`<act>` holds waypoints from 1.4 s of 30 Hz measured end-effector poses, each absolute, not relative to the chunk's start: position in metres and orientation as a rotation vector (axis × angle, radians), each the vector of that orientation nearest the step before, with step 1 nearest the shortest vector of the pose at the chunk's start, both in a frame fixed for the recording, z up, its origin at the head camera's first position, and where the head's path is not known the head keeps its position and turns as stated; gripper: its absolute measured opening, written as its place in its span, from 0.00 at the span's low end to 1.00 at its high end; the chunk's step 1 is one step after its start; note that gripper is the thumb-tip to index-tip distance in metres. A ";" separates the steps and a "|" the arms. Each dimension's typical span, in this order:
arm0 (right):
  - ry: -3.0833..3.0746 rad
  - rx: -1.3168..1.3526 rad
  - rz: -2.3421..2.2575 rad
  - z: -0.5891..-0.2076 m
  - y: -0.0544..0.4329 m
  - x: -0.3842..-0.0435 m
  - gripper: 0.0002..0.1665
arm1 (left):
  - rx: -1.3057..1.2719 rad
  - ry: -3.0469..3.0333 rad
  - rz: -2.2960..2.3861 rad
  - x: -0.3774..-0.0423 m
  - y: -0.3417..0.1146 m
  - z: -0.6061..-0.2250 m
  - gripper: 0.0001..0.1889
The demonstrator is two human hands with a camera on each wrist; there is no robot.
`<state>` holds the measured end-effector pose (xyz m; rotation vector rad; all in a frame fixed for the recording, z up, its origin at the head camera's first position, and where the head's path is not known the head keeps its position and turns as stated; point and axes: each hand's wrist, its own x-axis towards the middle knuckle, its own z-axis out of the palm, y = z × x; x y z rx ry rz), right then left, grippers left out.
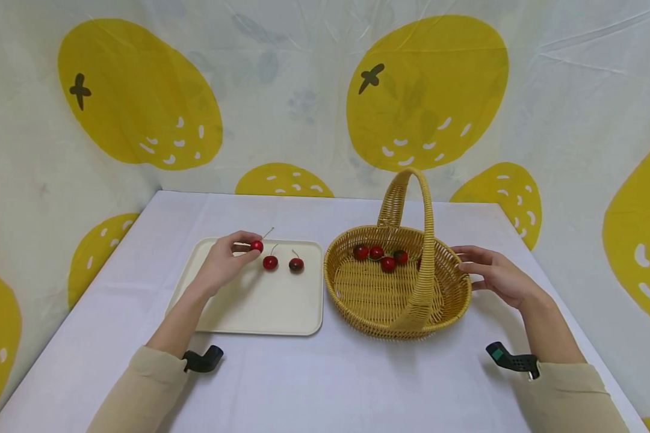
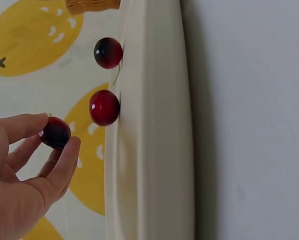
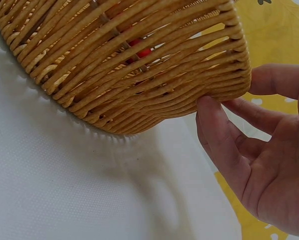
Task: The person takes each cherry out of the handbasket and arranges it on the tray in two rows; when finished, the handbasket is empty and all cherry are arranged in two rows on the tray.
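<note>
One cherry [image 1: 419, 264] partly hidden behind the handle [image 1: 426, 252] of the basket [image 1: 357, 320], both sleeves [image 1: 576, 394] cut off below.

The cherries [image 1: 270, 263] look glossy, the wicker basket [image 1: 368, 294] rough, the tray [image 1: 271, 307] smooth, matt plastic.

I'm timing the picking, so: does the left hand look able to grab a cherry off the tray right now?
Probably not yet: two cherries lie on the tray close by with nothing between, but the left hand already pinches another cherry, so it looks occupied.
</note>
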<state>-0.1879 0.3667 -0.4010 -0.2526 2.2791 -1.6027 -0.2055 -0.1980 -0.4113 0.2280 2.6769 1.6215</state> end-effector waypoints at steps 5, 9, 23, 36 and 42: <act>2.287 -0.254 -1.596 -0.400 0.366 -0.187 0.31 | 0.198 2.691 1.540 -0.206 -0.206 -0.414 0.18; 2.292 -0.257 -1.595 -0.399 0.366 -0.187 0.31 | 0.175 2.686 1.469 -0.206 -0.211 -0.415 0.18; 2.282 -0.260 -1.596 -0.400 0.366 -0.187 0.31 | 0.139 2.722 1.355 -0.212 -0.222 -0.426 0.16; 2.297 -0.251 -1.580 -0.398 0.365 -0.186 0.32 | 0.150 2.731 1.311 -0.215 -0.221 -0.427 0.16; 2.298 -0.253 -1.574 -0.397 0.364 -0.185 0.33 | 0.156 2.712 1.336 -0.215 -0.221 -0.425 0.17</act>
